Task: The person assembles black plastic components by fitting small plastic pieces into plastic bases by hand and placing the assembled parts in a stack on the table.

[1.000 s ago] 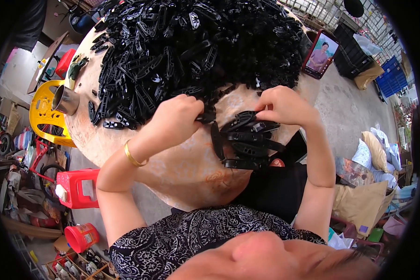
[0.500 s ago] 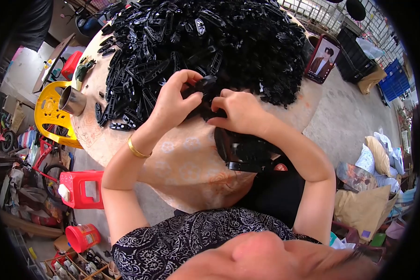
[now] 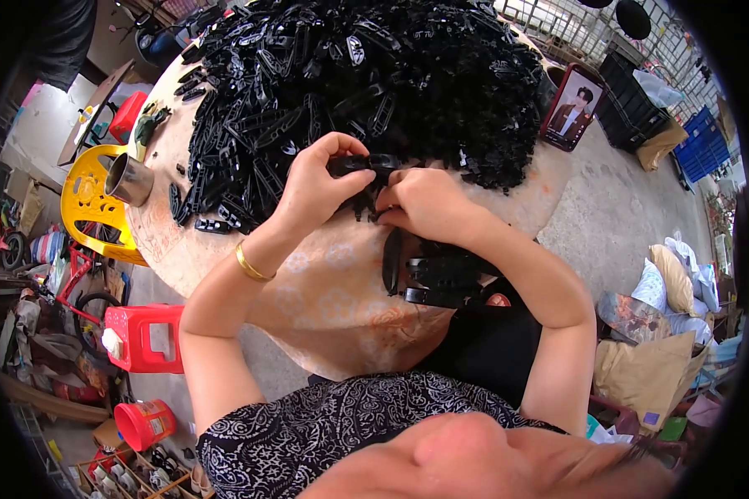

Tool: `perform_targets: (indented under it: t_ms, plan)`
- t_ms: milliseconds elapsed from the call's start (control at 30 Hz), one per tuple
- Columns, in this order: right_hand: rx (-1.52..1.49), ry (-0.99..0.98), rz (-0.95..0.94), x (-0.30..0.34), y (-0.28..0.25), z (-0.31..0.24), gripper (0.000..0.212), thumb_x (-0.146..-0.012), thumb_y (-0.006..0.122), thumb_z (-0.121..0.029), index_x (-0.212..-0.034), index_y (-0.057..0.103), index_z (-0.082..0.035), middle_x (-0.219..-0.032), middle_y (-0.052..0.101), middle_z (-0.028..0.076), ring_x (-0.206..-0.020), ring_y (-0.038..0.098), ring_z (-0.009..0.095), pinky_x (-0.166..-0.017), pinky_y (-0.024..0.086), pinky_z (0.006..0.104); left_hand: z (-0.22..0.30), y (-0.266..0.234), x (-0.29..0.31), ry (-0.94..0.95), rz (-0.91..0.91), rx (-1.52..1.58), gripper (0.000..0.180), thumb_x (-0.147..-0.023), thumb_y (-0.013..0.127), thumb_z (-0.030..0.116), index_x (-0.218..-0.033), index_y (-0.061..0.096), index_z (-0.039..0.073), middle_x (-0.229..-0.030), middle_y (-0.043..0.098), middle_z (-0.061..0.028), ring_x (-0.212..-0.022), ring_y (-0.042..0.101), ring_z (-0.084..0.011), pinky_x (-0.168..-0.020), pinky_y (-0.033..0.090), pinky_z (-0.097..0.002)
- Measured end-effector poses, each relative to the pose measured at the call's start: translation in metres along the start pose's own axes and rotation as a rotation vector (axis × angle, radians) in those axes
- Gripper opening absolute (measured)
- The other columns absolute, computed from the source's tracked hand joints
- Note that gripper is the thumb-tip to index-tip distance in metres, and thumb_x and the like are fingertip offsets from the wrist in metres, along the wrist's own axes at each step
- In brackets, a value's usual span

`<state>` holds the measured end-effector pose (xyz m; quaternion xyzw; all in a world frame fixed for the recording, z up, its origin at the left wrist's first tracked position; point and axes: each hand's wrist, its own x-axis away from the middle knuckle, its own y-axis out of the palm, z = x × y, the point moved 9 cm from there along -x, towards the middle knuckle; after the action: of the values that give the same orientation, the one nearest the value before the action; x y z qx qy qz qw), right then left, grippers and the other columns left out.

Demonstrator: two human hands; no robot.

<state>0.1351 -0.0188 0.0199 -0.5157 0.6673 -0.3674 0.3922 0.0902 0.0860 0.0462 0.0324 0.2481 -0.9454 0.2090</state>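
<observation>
My left hand (image 3: 316,183) is closed on a long black plastic piece (image 3: 380,161), holding it sideways between thumb and fingers at the front of a heap. My right hand (image 3: 431,200) is beside it, fingertips pinched together close to the piece's right end. Whatever those fingers hold is mostly hidden; only dark bits show under them. Beyond both hands rises a large pile of black plastic parts (image 3: 266,125), long ones at left and smaller ones at right. Below my right wrist, several finished-looking long black pieces (image 3: 441,295) lie at the table's edge.
The round table (image 3: 333,308) has a flower-patterned cover. A metal cup (image 3: 130,180) stands at its left rim, near a yellow chair (image 3: 87,195). A phone (image 3: 572,108) stands upright at the right. Red stool (image 3: 154,337) and red bucket (image 3: 146,422) are at lower left.
The black piece in my left hand has turned from slanted to nearly level and moved slightly lower. My right hand has shifted a little down, staying close to it.
</observation>
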Motion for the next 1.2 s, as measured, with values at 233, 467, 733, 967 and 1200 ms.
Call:
perform_targets:
  t_ms: [233, 467, 733, 967, 1200]
  plan:
    - [0.036, 0.047, 0.030, 0.007, -0.013, 0.005, 0.025, -0.074, 0.072, -0.019, -0.094, 0.067, -0.004, -0.084, 0.066, 0.010, -0.076, 0.065, 0.023, -0.069, 0.052, 0.0333, -0.009, -0.001, 0.000, -0.075, 0.003, 0.168, 0.024, -0.074, 0.072, 0.008, -0.095, 0.062, 0.002, -0.076, 0.060, -0.0002, -0.063, 0.054, -0.0052, -0.057, 0.046, -0.0209]
    - [-0.944, 0.320, 0.364, 0.038, -0.036, 0.050, 0.018, -0.085, 0.067, -0.010, -0.100, 0.067, 0.001, -0.081, 0.068, 0.003, -0.071, 0.060, 0.007, -0.064, 0.048, 0.0208, -0.006, 0.023, 0.011, -0.150, -0.120, 0.211, 0.022, -0.079, 0.070, 0.004, -0.098, 0.061, -0.001, -0.072, 0.062, -0.0025, -0.056, 0.056, -0.0052, -0.049, 0.046, -0.0197]
    - [-0.660, 0.116, 0.548, 0.047, -0.055, 0.027, 0.014, -0.083, 0.070, -0.011, -0.093, 0.070, 0.000, -0.088, 0.066, 0.005, -0.073, 0.060, 0.009, -0.061, 0.047, 0.0218, -0.017, 0.050, 0.018, -0.186, -0.217, 0.401, 0.024, -0.080, 0.070, 0.005, -0.100, 0.059, -0.002, -0.077, 0.066, -0.0068, -0.069, 0.065, -0.0114, -0.063, 0.054, -0.0227]
    - [-0.540, 0.077, 0.530, 0.043, -0.048, 0.015, 0.012, -0.079, 0.072, -0.010, -0.088, 0.070, -0.002, -0.089, 0.064, 0.007, -0.074, 0.061, 0.016, -0.063, 0.049, 0.0247, -0.018, 0.052, 0.022, -0.227, -0.240, 0.406, 0.029, -0.079, 0.070, 0.005, -0.104, 0.058, -0.003, -0.085, 0.067, -0.0077, -0.075, 0.067, -0.0129, -0.069, 0.054, -0.0234]
    - [-0.041, -0.143, 0.635, 0.050, -0.066, -0.023, 0.013, -0.077, 0.071, -0.011, -0.087, 0.068, -0.003, -0.089, 0.064, 0.008, -0.077, 0.061, 0.025, -0.068, 0.051, 0.0317, -0.018, 0.054, 0.023, -0.304, -0.313, 0.772, 0.029, -0.084, 0.066, 0.005, -0.109, 0.055, -0.005, -0.100, 0.063, -0.0107, -0.089, 0.064, -0.0153, -0.080, 0.055, -0.0261]
